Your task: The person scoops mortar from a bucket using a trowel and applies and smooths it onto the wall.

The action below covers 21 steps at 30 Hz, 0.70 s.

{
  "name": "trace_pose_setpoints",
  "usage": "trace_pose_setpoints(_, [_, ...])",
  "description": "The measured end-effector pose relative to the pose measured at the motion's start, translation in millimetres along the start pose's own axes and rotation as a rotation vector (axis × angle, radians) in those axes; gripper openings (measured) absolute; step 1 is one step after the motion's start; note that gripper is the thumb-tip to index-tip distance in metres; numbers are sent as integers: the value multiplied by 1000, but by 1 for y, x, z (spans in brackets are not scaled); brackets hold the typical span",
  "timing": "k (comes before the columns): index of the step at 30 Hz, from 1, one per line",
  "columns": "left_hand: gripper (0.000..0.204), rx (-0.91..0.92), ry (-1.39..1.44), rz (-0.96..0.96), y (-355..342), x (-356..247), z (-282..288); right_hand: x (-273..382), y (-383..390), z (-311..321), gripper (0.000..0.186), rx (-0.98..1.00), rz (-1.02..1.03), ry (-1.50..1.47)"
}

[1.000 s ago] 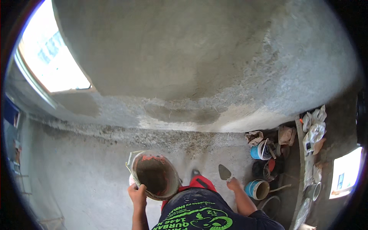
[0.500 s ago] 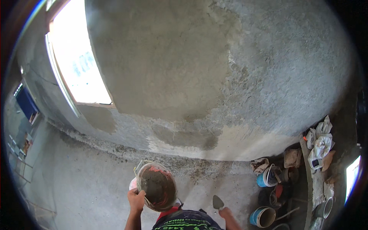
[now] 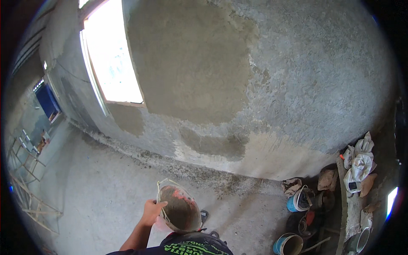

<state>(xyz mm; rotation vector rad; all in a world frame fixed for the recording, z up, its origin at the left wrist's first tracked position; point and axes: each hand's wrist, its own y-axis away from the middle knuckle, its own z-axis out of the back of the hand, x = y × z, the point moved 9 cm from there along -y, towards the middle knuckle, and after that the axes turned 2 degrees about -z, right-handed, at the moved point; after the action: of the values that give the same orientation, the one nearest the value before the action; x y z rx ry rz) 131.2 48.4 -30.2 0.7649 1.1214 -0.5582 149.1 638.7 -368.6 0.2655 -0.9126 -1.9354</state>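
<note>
My left hand (image 3: 152,211) is closed on the left rim of a bucket (image 3: 162,224), the thumb lying over the edge. Held in front of my body, the bucket leans with its mouth toward me. Grey wet mortar (image 3: 178,212) lies inside, and reddish patches show on the inner wall above it. A thin handle is at the far side of the rim. My right hand is out of the picture, and so is the trowel seen earlier.
Ahead stands a wall (image 3: 297,85) with a darker plaster patch (image 3: 187,68) beside a bright window (image 3: 112,55). To the right are blue-and-white buckets (image 3: 279,245) and a ledge with white sacks (image 3: 362,165). Wooden frames (image 3: 36,204) stand at far left on the concrete floor (image 3: 114,182).
My right hand and its trowel have gone out of view at the lower edge. The bucket, still in my left hand, sits slightly farther right. The whole view has shifted.
</note>
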Motion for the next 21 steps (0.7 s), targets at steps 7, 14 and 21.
trace_pose_setpoints(7, [16,15,-119,-91,6,14,4,-62,30,26,36,-13,-52,-107])
trace_pose_setpoints(14, [13,12,32,-156,-24,-14,19,-82,60,36,33,-55,-122,-279])
trace_pose_setpoints(21, [12,49,-7,-250,-46,-41,37,-24,82,-1,30,-85,-161,-545])
